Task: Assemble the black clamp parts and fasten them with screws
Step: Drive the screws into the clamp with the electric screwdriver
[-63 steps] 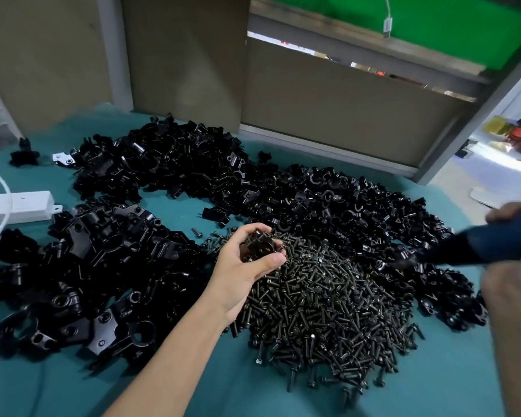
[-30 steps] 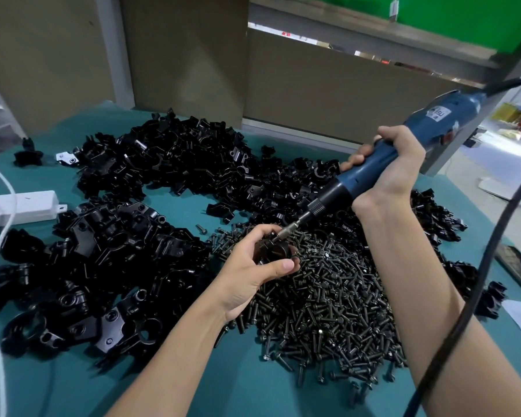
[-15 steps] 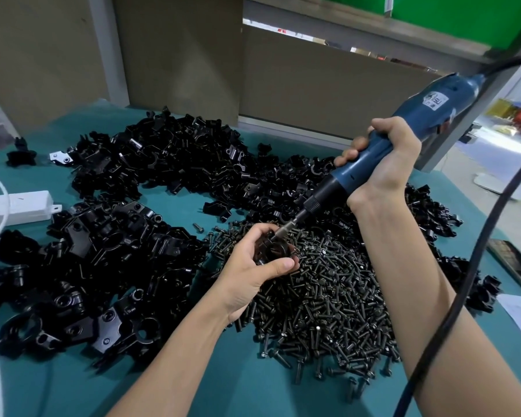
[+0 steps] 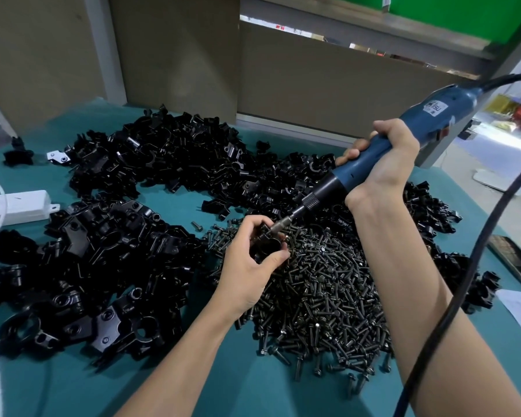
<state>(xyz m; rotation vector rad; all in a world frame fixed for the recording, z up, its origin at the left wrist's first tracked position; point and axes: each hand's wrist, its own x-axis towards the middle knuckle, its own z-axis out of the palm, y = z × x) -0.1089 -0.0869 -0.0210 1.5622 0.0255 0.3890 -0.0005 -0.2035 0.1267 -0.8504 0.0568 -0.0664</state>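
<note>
While our left hand (image 4: 250,266) is pinching the clamp (image 4: 265,251) at centre frame, probably light, rigid and best held by its sides, our right hand (image 4: 385,164) is gripping the screwdriver (image 4: 328,188) against it.

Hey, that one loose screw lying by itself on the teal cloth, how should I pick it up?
Pinch the loose screw across its shank from straight above: it lies flat on the cloth, clear of the screw pile.
</note>
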